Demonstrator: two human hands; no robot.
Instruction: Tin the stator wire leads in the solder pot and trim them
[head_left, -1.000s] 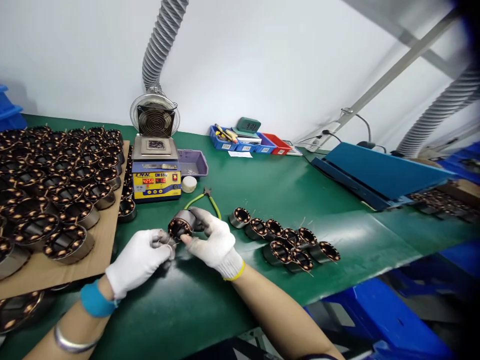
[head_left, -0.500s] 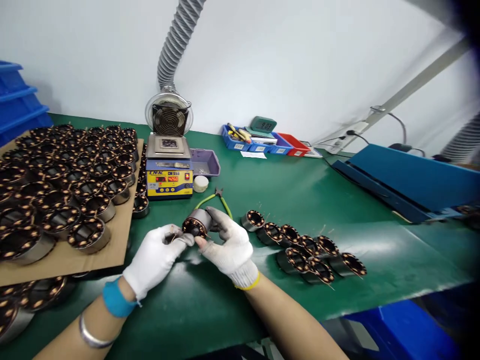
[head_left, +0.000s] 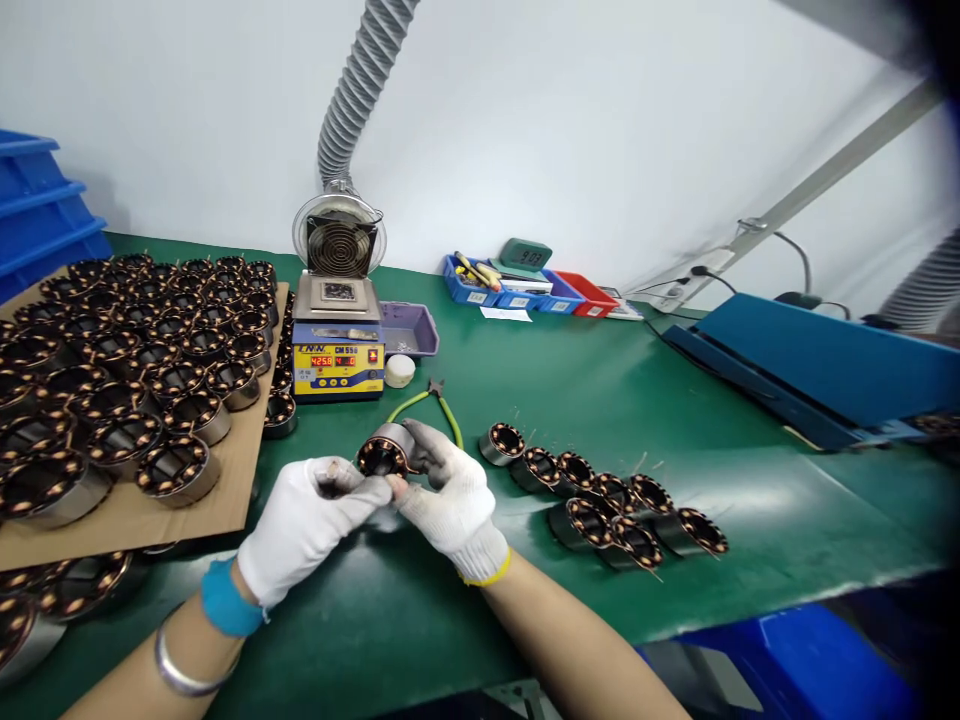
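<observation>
Head view: right hand (head_left: 450,495) clamped round a copper-wound ring (head_left: 397,433), tilted, over the table (head_left: 600,380). Left hand (head_left: 307,515) at the ring's near edge, fingertips bunched by the right thumb; can't tell if they pinch a wire. Step looks like finger work at the rim; likely calls for a steady right grip. Pliers (head_left: 450,417) just behind could obstruct; yellow-fronted box (head_left: 339,370) beyond, rings (head_left: 566,528) right, cardboard (head_left: 232,490) with more left.
</observation>
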